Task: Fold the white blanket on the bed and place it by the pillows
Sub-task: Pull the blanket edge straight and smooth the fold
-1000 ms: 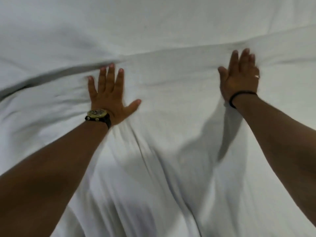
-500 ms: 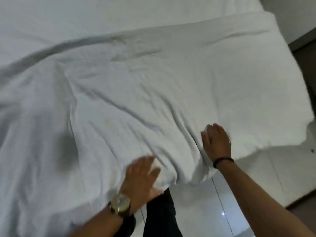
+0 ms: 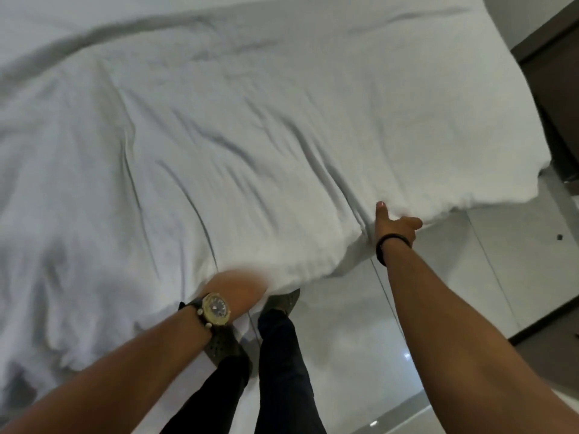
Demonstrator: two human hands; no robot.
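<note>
The white blanket (image 3: 250,145) lies spread and wrinkled over the bed, its near edge hanging past the mattress. My right hand (image 3: 396,225) is at that near edge on the right, thumb on top of the fabric and fingers tucked beneath it, pinching the hem. My left hand (image 3: 235,289), with a gold watch on the wrist, is blurred at the same edge further left. Its fingers disappear under the fabric, so its hold is unclear. No pillows are in view.
The glossy white tile floor (image 3: 360,355) runs beside the bed, with my dark-trousered legs (image 3: 279,355) and shoes standing against the bed's edge. Dark wooden furniture (image 3: 557,98) stands at the right. The white bed sheet (image 3: 94,14) shows beyond the blanket's far fold.
Both hands were pressing flat on the far part of the blanket. They have drawn back to its near edge, and the right hand now pinches the hem. The view has pulled back.
</note>
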